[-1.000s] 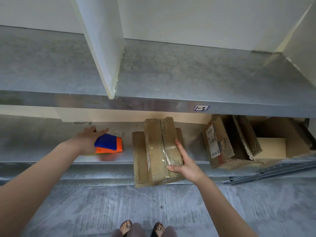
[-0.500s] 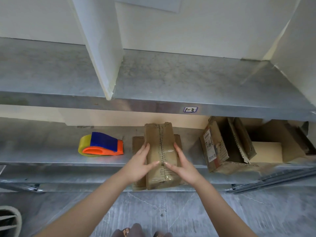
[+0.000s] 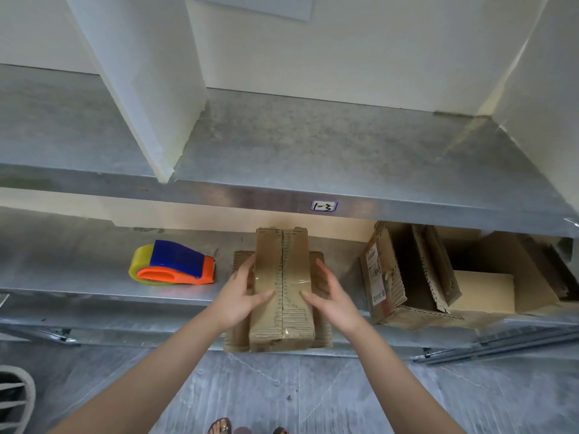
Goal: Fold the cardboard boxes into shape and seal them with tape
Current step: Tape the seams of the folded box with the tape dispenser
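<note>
A small brown cardboard box [image 3: 283,321], its flaps closed with clear tape along the centre seam, stands on a flat piece of cardboard [image 3: 235,338] at the front of the lower metal shelf [image 3: 94,296]. My left hand [image 3: 239,297] lies flat against the box's left side with the thumb on top. On the other side my right hand [image 3: 333,297] rests its thumb on the top, its straight fingers along the right side. A blue, orange and yellow tape dispenser [image 3: 175,264] lies on the shelf to the left, apart from both hands.
Open, torn cardboard boxes [image 3: 404,277] crowd the right of the lower shelf. The upper shelf [image 3: 313,151] overhangs it, with a "1-3" label [image 3: 324,206] and white dividers [image 3: 147,73]. A slatted basket [image 3: 14,399] sits on the floor at lower left.
My left hand let go of the tape dispenser and came over to the box's left side. The right hand shifted from the box's top to its right side.
</note>
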`<state>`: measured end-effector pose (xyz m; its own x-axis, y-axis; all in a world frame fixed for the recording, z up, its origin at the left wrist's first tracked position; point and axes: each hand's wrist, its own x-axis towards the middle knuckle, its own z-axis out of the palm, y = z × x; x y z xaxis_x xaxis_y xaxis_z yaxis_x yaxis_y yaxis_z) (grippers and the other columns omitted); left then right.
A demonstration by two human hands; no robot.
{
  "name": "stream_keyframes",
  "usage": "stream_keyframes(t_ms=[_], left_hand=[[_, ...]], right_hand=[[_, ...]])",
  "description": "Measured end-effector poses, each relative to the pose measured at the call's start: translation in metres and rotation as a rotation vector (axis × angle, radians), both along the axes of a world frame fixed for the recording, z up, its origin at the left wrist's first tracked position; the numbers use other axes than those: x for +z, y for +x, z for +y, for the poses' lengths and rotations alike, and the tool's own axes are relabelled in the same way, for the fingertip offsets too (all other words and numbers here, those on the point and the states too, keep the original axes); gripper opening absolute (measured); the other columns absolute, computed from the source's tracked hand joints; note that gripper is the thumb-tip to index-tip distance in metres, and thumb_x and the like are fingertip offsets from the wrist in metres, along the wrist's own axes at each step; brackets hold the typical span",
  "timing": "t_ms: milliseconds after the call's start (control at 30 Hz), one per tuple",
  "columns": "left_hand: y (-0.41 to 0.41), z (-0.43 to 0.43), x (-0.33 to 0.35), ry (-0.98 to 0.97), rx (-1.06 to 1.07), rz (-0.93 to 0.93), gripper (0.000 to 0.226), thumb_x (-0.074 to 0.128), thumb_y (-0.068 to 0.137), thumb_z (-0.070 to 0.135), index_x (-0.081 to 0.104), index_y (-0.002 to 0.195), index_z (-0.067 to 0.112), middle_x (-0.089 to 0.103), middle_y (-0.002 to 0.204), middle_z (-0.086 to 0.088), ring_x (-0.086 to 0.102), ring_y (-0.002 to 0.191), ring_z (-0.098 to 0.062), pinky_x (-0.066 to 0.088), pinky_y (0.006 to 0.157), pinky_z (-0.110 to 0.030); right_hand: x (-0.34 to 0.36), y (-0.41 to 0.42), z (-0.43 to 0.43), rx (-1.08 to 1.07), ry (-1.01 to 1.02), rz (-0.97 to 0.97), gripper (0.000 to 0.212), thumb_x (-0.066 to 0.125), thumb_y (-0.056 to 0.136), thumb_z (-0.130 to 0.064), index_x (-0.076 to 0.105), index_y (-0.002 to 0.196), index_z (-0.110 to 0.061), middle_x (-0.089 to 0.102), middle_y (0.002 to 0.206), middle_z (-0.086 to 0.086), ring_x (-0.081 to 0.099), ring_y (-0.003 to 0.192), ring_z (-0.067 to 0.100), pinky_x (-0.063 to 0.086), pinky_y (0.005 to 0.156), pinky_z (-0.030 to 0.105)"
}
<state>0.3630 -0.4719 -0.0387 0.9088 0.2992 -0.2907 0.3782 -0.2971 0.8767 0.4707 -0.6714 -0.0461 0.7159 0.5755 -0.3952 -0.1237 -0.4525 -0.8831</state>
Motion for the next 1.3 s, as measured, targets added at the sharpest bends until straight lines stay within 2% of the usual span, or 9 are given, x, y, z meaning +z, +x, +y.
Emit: stream_keyframes(t_ms=[200, 467, 633, 733, 867, 967, 1100, 1200, 1300], left_hand=[[0.01, -0.006, 0.001, -0.024, 0.055, 0.023, 0.088, 0.072, 0.084, 0.015, 0.015, 0.152, 0.017, 0.04, 0.139, 0.005, 0.04, 0.127, -0.01, 0.032, 0.108, -0.026], [-0.019, -0.021, -0.004, 0.017, 0.123, -0.068, 0.092, 0.076, 0.079, 0.036, 0.017, 0.149, 0.032, 0.023, 0.144, 0.013, 0.026, 0.132, 0.0, 0.02, 0.112, -0.024], [-0.045, -0.015, 0.003, 0.05, 0.261, -0.035, 0.082, 0.072, 0.075, 0.05, 0.029, 0.142, 0.032, 0.03, 0.147, 0.006, 0.042, 0.125, -0.013, 0.039, 0.107, -0.039], [-0.061, -0.012, 0.007, -0.211, 0.194, 0.005, 0.085, 0.08, 0.059, 0.062, 0.041, 0.131, 0.042, 0.05, 0.135, 0.012, 0.055, 0.115, -0.005, 0.049, 0.093, -0.029], [-0.072, -0.01, 0.007, -0.356, -0.021, 0.003, 0.105, 0.09, 0.062, 0.021, 0.027, 0.143, 0.043, 0.04, 0.142, 0.018, 0.04, 0.13, 0.004, 0.041, 0.104, -0.025], [-0.073, -0.009, 0.009, -0.176, -0.085, -0.051, 0.11, 0.087, 0.064, 0.01, 0.022, 0.145, 0.046, 0.031, 0.149, 0.019, 0.033, 0.133, 0.008, 0.036, 0.11, -0.025], [-0.068, -0.005, 0.015, -0.127, -0.011, -0.117, 0.095, 0.08, 0.074, 0.005, 0.027, 0.143, 0.044, 0.038, 0.145, 0.017, 0.036, 0.129, 0.008, 0.045, 0.1, -0.023], [-0.066, -0.001, 0.02, -0.293, 0.052, -0.013, 0.091, 0.076, 0.075, 0.043, 0.022, 0.148, 0.037, 0.035, 0.145, 0.011, 0.043, 0.127, -0.005, 0.044, 0.098, -0.025], [-0.063, 0.006, 0.02, -0.211, 0.108, 0.108, 0.081, 0.067, 0.082, 0.053, 0.024, 0.149, 0.035, 0.043, 0.134, -0.001, 0.052, 0.117, -0.017, 0.044, 0.093, -0.03]], right_hand=[[-0.002, 0.005, 0.013, -0.037, -0.02, 0.066, 0.08, 0.07, 0.069, -0.029, 0.033, 0.137, -0.047, 0.057, 0.129, -0.012, 0.055, 0.121, 0.015, 0.041, 0.109, 0.044], [0.0, -0.018, 0.0, -0.026, 0.221, 0.176, 0.063, 0.061, 0.093, -0.025, 0.032, 0.144, -0.046, 0.045, 0.135, -0.024, 0.043, 0.132, 0.007, 0.039, 0.11, 0.037], [-0.007, -0.045, -0.018, -0.11, 0.133, 0.019, 0.051, 0.072, 0.086, -0.02, 0.047, 0.124, -0.043, 0.046, 0.138, -0.012, 0.042, 0.128, 0.002, 0.037, 0.105, 0.028], [-0.014, -0.068, -0.029, -0.041, 0.12, 0.098, 0.048, 0.068, 0.088, -0.02, 0.049, 0.125, -0.045, 0.054, 0.133, -0.011, 0.051, 0.123, 0.005, 0.049, 0.097, 0.028], [-0.015, -0.086, -0.03, -0.054, 0.192, 0.125, 0.084, 0.06, 0.079, 0.0, 0.033, 0.142, -0.048, 0.045, 0.141, -0.019, 0.044, 0.128, -0.005, 0.049, 0.091, 0.022], [-0.009, -0.092, -0.02, -0.104, 0.158, 0.017, 0.087, 0.063, 0.081, 0.009, 0.027, 0.142, -0.042, 0.039, 0.139, -0.026, 0.043, 0.125, -0.009, 0.05, 0.091, 0.02], [-0.005, -0.094, -0.006, -0.233, 0.059, -0.073, 0.058, 0.066, 0.083, 0.002, 0.044, 0.125, -0.032, 0.056, 0.127, -0.012, 0.054, 0.117, 0.001, 0.049, 0.1, 0.028], [0.005, -0.097, -0.002, -0.236, 0.064, 0.085, 0.034, 0.06, 0.084, -0.026, 0.053, 0.118, -0.03, 0.063, 0.118, -0.009, 0.058, 0.114, 0.01, 0.049, 0.091, 0.029], [0.007, -0.096, 0.001, -0.248, 0.001, 0.042, 0.054, 0.061, 0.083, -0.058, 0.047, 0.13, -0.036, 0.06, 0.121, -0.008, 0.058, 0.112, 0.008, 0.047, 0.092, 0.029]])
